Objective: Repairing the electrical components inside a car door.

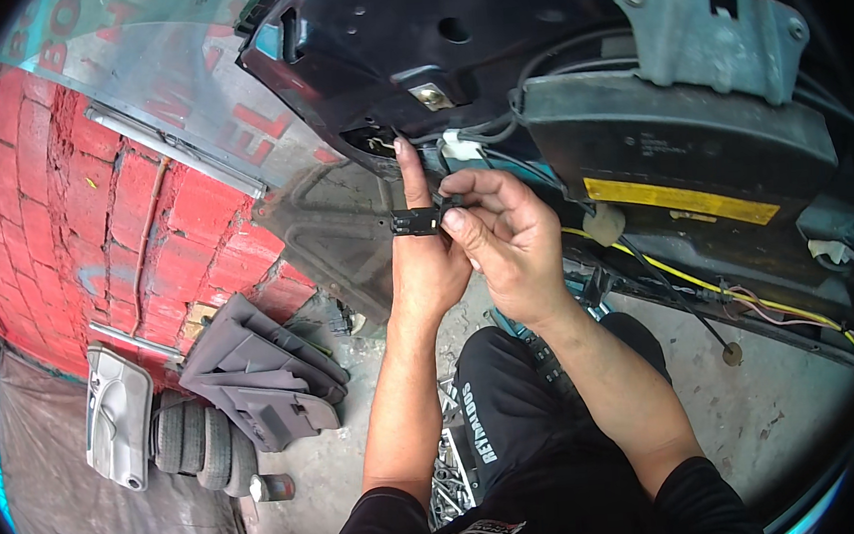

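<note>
L hand point(429, 270) is part open, index finger up near the hole point(367, 143) in the car door point(380, 55), black plastic piece point(413, 222) lying across it. R hand point(517, 235) pinches piece's right end, thumb to fingertips. Piece is small, so a loose pinch could drop it to the floor point(707, 380); uneven pull might crack it. Hole's inside too dark; L's other fingers mostly hidden, so can't tell its grip.
</note>
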Available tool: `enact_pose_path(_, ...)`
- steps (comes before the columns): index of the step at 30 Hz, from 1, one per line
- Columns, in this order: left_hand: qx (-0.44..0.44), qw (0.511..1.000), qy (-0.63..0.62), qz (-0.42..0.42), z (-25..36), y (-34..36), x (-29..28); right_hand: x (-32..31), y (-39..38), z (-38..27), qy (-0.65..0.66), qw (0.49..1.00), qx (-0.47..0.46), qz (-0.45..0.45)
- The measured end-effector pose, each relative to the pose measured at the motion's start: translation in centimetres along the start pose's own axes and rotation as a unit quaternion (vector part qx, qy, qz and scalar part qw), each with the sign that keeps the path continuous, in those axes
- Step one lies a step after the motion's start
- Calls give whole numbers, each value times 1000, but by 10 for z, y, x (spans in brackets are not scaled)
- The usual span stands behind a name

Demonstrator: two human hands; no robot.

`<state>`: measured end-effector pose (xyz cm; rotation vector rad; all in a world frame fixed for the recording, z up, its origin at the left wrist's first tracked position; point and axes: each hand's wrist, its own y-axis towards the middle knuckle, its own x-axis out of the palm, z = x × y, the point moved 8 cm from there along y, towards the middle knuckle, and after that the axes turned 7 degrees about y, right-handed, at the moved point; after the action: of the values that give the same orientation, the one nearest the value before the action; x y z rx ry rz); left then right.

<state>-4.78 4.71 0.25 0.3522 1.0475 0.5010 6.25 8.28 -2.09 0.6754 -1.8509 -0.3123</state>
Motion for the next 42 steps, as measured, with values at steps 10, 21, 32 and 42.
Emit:
enact_pose_path(10, -26, 998, 33, -37, -3, 4, -14, 19, 6, -6, -64, 997, -19, 47)
enact_pose_path(21, -46, 914, -375, 148, -19, -17, -63, 22, 10, -12, -186, 980, 3, 67)
enact_pose_path(32, -24, 905, -413, 103, -10, -16, -76, 18, 12, -1, -219, 974, 25, 51)
enact_pose_path(42, 116, 933, -295, 171, -7, -13, -82, 16, 11, 6, -245, 969, 1, 26)
